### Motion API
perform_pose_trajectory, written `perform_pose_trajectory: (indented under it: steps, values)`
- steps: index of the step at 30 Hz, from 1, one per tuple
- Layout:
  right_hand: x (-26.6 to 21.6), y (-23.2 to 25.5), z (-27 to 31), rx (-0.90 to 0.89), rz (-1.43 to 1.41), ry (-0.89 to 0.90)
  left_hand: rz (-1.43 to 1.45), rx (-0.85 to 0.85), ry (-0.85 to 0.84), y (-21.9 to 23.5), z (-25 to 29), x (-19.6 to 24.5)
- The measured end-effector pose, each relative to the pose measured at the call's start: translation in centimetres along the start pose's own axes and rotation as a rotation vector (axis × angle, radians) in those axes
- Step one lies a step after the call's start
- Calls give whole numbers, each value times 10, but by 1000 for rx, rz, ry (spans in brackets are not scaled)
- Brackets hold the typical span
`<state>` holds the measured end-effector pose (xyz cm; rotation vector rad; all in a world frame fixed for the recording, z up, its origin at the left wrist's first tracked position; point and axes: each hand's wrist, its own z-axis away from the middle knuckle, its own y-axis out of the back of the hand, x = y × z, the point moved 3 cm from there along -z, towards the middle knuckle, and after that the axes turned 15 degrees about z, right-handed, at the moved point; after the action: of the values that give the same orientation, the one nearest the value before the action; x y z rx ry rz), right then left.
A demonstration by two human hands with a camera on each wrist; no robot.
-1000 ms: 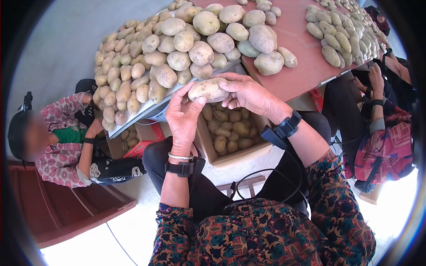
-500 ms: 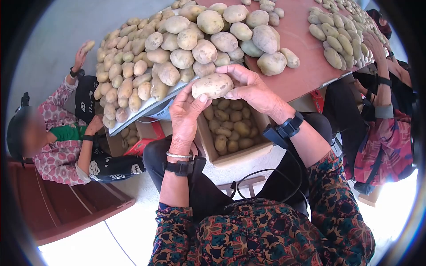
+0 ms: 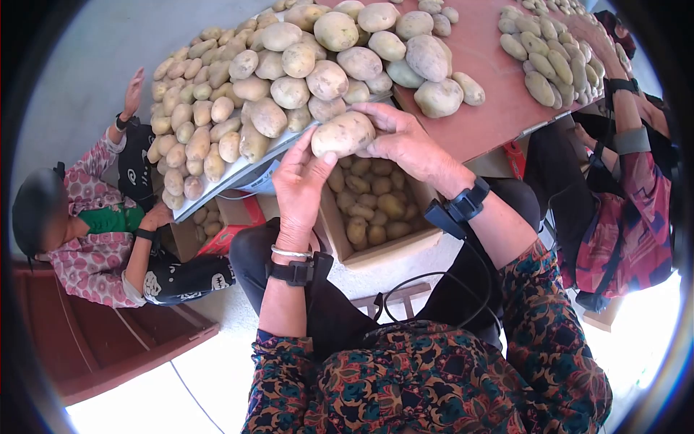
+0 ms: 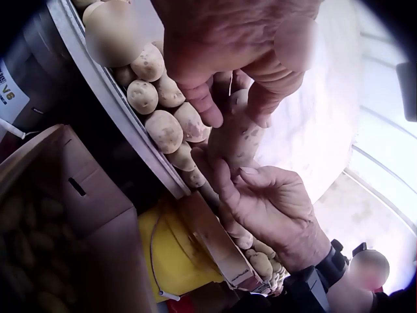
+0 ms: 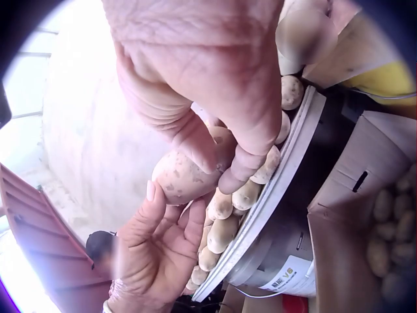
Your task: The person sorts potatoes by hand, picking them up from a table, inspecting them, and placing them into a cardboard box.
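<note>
A pale oval potato [image 3: 343, 134] with brownish skin marks is held up above an open box, close to the table edge. My left hand [image 3: 300, 184] grips its left end, thumb on the near side. My right hand [image 3: 406, 145] pinches the other end between thumb and fingers. Both hands also show around the potato [image 4: 236, 138] in the left wrist view. From the right wrist, scattered darker patches show on the potato [image 5: 186, 175]. The cardboard box [image 3: 394, 252] below my hands contains many potatoes.
A large heap of potatoes [image 3: 289, 92] covers the table's left part, up to its metal edge [image 3: 246, 177]. More potatoes [image 3: 553, 65] lie at the right on the red tabletop [image 3: 481, 108]. One person [image 3: 97, 217] sits at left, another [image 3: 629, 231] at right. A black cable [image 3: 434, 275] crosses my lap.
The potato has been turned between my hands, and my right thumb has moved from its top to its end. The person at left has raised an arm; the one at right has reached toward the pile.
</note>
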<state>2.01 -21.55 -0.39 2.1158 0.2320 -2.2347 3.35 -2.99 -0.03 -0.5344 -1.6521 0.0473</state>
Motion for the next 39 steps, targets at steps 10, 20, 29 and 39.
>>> perform_pose_trajectory:
  steps: [10, 20, 29, 39]
  values:
    - [2, 7, 12, -37, 55, -77, 406, 66, 334, 0, 7, -17]
    - [-12, 21, 14, 39, 255, -124, -159, 163, 491, 22, 12, -93]
    - [-18, 16, 22, -29, 284, -141, -444, 204, 101, 20, 7, -49]
    - [-7, 7, 12, -95, 250, -204, -834, 362, -303, 42, -115, 66]
